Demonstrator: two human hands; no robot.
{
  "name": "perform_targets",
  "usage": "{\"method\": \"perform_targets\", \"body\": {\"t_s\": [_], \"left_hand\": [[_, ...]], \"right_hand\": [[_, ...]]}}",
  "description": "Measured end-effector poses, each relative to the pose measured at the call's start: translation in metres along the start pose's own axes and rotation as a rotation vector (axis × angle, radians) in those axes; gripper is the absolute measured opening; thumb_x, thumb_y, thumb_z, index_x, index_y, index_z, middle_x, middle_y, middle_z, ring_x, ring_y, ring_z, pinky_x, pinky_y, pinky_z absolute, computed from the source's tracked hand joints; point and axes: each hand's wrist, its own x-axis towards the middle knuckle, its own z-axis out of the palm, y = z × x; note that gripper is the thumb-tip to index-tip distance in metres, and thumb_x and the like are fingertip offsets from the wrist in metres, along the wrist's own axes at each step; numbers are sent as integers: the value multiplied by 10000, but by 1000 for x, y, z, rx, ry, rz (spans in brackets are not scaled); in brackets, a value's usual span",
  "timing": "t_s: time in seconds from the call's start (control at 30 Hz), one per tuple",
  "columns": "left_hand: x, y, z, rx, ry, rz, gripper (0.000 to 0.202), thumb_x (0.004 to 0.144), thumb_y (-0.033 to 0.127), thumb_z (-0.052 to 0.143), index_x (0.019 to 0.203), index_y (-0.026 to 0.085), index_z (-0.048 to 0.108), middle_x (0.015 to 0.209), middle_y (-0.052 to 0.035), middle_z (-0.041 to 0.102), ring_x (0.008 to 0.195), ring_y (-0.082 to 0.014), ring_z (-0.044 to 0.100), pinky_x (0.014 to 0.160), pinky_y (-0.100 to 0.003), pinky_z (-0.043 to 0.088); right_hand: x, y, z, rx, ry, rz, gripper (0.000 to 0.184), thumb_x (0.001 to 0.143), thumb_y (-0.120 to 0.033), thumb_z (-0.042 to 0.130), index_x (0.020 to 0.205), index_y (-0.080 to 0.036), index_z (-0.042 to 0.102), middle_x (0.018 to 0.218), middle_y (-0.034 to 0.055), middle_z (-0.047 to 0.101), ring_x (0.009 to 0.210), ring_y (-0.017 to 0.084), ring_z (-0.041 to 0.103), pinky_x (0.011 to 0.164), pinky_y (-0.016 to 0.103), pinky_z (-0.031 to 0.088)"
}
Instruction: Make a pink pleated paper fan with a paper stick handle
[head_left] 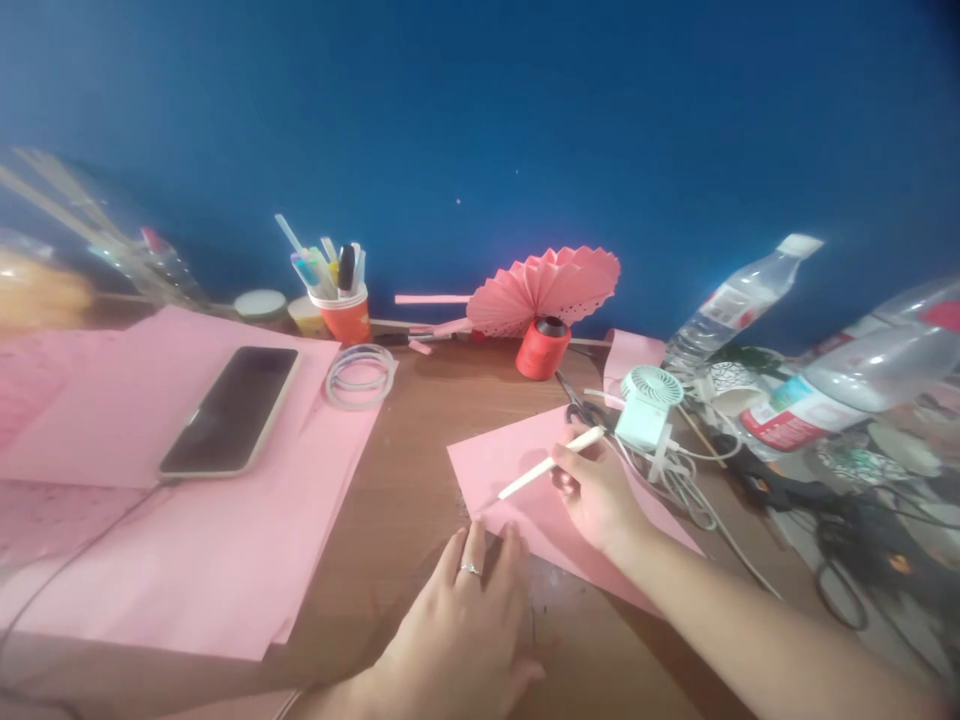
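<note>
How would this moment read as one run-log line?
right hand: holds white pen over pink sheet | left hand: at sheet's near edge | beyond sheet: mint fan | table's left: phone on pink papers

A sheet (536, 520) before me on the desk (427, 430), a paper stack (225, 560) to its left.
My left hand (472, 610) lies at the sheet's near edge; my right hand (596, 490), over the sheet, has the pen (544, 468), tip toward the near left corner. On the stack lie the phone (231, 410) and, by its far right corner, the coiled cable (358, 404); the pen cup (347, 320) stands behind. Toward the desk's back edge, a container (541, 352) stands before the pleated paper (532, 290). Right of my sheet sits the handheld fan (646, 410).
</note>
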Motion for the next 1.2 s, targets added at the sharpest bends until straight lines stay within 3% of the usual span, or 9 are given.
{"method": "perform_targets", "body": {"t_s": [0.17, 0.33, 0.5, 0.7, 0.9, 1.07, 1.2], "left_hand": [[4, 2, -3, -3, -7, -25, 750, 769, 568, 428, 1317, 62, 353, 1334, -213, 374, 1183, -413, 352, 931, -523, 346], [-1, 1, 6, -58, -8, -63, 716, 770, 565, 435, 1333, 133, 344, 1314, -154, 427, 1211, -365, 352, 952, -476, 364], [-9, 0, 13, -81, 25, -85, 709, 781, 568, 419, 1357, 173, 299, 1309, -119, 445, 1180, -346, 399, 925, -447, 393], [-10, 5, 17, -91, -25, -198, 774, 726, 541, 515, 1372, 201, 258, 1317, -139, 429, 862, -297, 589, 694, -400, 484], [-15, 17, 23, -12, -63, -375, 870, 657, 542, 581, 1379, 205, 232, 1236, -169, 505, 609, -243, 596, 506, -368, 485], [-16, 15, 23, 41, -43, -302, 845, 680, 572, 536, 1377, 199, 237, 1262, -179, 479, 520, -195, 576, 432, -333, 469], [-11, 13, 9, 133, -49, -242, 808, 667, 549, 584, 1338, 169, 342, 1281, -191, 455, 535, -184, 582, 449, -319, 478]], "right_hand": [[-1, -3, -5, -44, 75, 4, 303, 545, -239, 742, 584, -186, 446, 435, -99, 411, 313, 12, 314, 301, 126, 227], [-4, -2, -5, -137, 34, -29, 301, 542, -291, 754, 550, -183, 474, 394, -81, 449, 302, 63, 427, 314, 174, 332], [-11, 0, -11, -332, -12, -101, 224, 655, -323, 701, 573, -174, 555, 388, -35, 507, 377, 125, 522, 375, 233, 405], [-16, 0, -15, -483, -30, -128, 297, 674, -328, 692, 489, -188, 507, 373, -18, 524, 342, 112, 487, 354, 229, 369], [-18, 0, -13, -519, -57, -118, 238, 666, -332, 699, 529, -195, 559, 382, -12, 549, 353, 124, 507, 368, 246, 396], [-19, 0, -14, -519, -69, -122, 234, 683, -326, 689, 543, -194, 555, 398, -7, 563, 360, 128, 518, 377, 253, 416], [-19, -1, -14, -528, -88, -129, 226, 700, -309, 680, 555, -188, 554, 405, -11, 564, 370, 123, 521, 383, 246, 418]]}}
